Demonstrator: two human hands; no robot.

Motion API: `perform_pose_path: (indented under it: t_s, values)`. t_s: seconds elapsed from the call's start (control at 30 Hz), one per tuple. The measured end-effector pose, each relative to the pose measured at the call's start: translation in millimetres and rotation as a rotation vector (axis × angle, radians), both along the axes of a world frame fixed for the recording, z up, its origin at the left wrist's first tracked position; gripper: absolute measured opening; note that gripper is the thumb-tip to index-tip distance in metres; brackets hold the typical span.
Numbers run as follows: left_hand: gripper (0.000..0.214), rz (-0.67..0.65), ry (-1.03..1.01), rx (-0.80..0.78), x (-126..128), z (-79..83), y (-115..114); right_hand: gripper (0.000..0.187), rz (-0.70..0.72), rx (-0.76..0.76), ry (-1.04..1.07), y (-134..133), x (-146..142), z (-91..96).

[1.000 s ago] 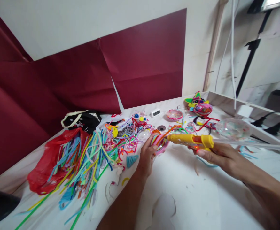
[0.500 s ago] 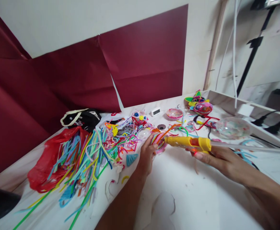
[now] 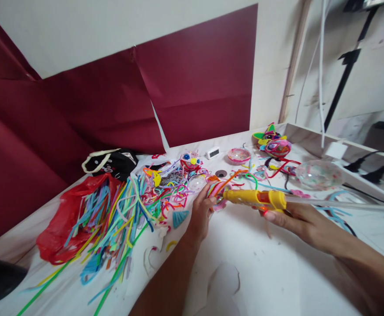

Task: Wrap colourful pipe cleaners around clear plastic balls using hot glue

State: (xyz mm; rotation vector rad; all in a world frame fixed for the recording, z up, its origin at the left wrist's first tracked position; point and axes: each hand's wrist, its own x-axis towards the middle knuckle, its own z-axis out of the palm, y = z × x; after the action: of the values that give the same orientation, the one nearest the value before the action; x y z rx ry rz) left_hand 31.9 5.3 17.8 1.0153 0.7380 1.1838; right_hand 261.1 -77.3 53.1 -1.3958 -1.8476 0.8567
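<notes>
My left hand (image 3: 200,213) is closed around a small rounded piece wrapped in pink, orange and multicoloured pipe cleaners (image 3: 216,188). An orange strand sticks up from it to the right. In my right hand (image 3: 297,224) is a yellow glue gun (image 3: 254,199), with a red light glowing near my thumb. A clear glue stick (image 3: 313,202) runs out of its back end. The nozzle points left and meets the wrapped piece, or comes very close to it; exact contact is hidden. Left of my hands lies a heap of loose pipe cleaners (image 3: 126,215).
A red plastic bag (image 3: 57,232) spills pipe cleaners at the left, before a black bag (image 3: 116,164). Along the back stand a small white digital clock (image 3: 213,152), a pink-rimmed clear bowl (image 3: 239,155) and colourful pipe-cleaner figures (image 3: 274,142). A clear dome (image 3: 320,174) sits at the right.
The glue gun and my right hand have shifted slightly left, bringing the nozzle closer over the wrapped piece. My left hand keeps its hold.
</notes>
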Motion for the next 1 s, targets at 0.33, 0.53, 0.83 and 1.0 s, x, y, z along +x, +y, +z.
perform_pose_path:
  t_s: [0.33,0.53,0.83,1.0]
  values:
    - [0.056,-0.021,-0.005,-0.010,-1.3,-3.5,1.0,0.047,0.018,0.000,0.059,1.5,-0.2,2.9]
    - [0.057,-0.027,-0.009,0.011,-1.0,0.0,-0.6,0.044,-0.009,-0.019,0.081,-0.2,-0.4,2.5]
    - [0.054,-0.037,-0.056,0.020,-0.7,-0.1,-0.6,0.049,-0.036,0.010,0.098,-0.1,-0.5,8.5]
    - [0.048,-0.051,-0.057,0.062,-2.1,-0.2,-1.6,0.053,-0.075,0.013,0.086,0.9,-2.4,15.0]
